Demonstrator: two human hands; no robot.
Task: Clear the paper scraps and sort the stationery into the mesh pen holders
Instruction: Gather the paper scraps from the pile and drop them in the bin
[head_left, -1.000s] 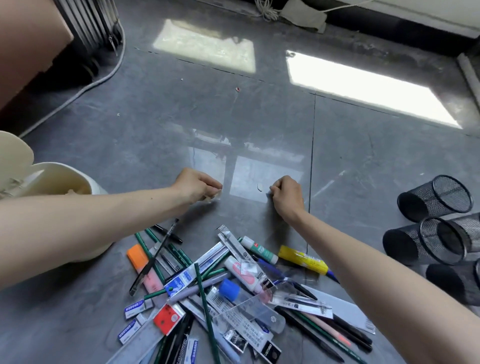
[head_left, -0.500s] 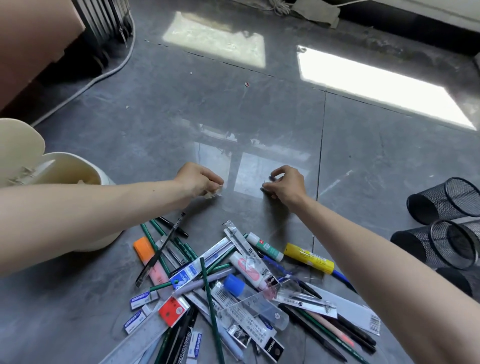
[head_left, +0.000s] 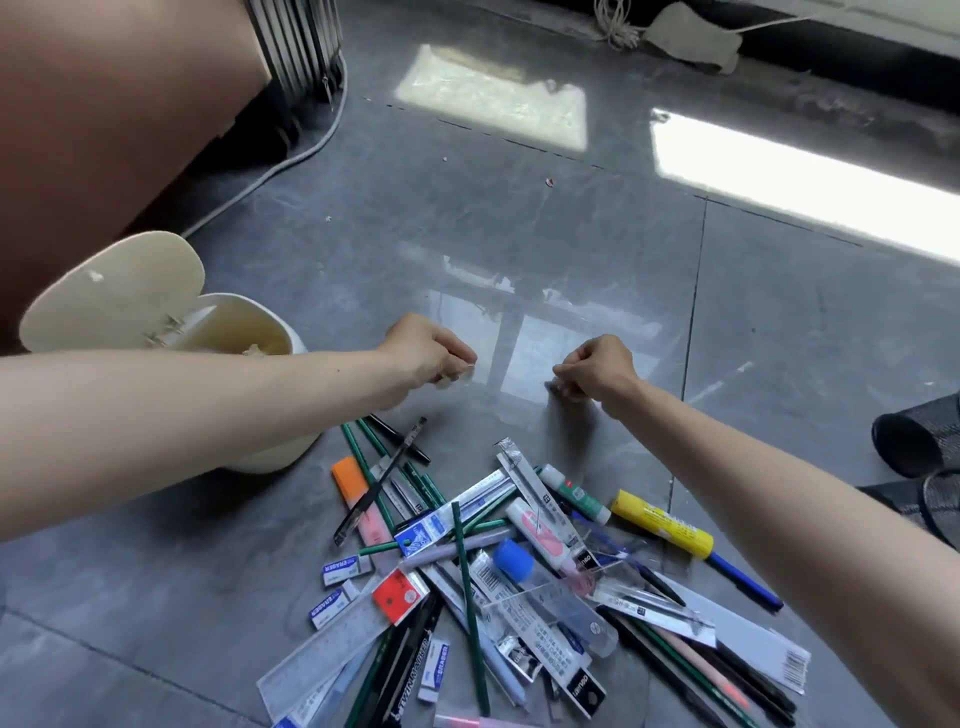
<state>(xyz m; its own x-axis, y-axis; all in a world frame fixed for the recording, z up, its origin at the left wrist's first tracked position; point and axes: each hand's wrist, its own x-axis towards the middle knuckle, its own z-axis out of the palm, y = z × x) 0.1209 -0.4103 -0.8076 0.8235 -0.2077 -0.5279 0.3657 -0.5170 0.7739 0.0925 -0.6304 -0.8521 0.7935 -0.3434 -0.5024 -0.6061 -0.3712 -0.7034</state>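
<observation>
Clear plastic rulers (head_left: 322, 660) lie at the near edge of a heap of stationery (head_left: 498, 561) on the grey tiled floor (head_left: 779, 322), tangled with green pencils (head_left: 470, 597), a black marker (head_left: 410, 670) and small white erasers (head_left: 347, 566) in blue sleeves. A blue cap (head_left: 513, 558) sits in the middle of the heap. A yellow glue stick (head_left: 662, 530) lies on its right side, and an orange highlighter (head_left: 349, 478) on its left with a black pen (head_left: 382, 483) crossing it.

At the right edge, well apart from the heap, black mesh pen holders (head_left: 919, 441) lie on their sides, only partly in view.

On the left stands a cream waste bin (head_left: 270, 452), its lid (head_left: 119, 291) tipped up and open, with pale crumpled paper inside. The left forearm crosses in front of it.

Just beyond the heap both hands are down at the floor, near each other but apart. The left hand (head_left: 426, 348) has its fingers curled and pinches a white paper scrap (head_left: 457, 375). The right hand (head_left: 597, 366) is also curled, its fingertips pressed together on a pale fleck (head_left: 557, 386) too small to identify.

Farther off, loose paper flecks (head_left: 549, 182) dot the tiles. A white cable (head_left: 291, 161) runs toward a ribbed metal radiator (head_left: 298, 47), and a grey cloth (head_left: 691, 36) lies by the far wall.
</observation>
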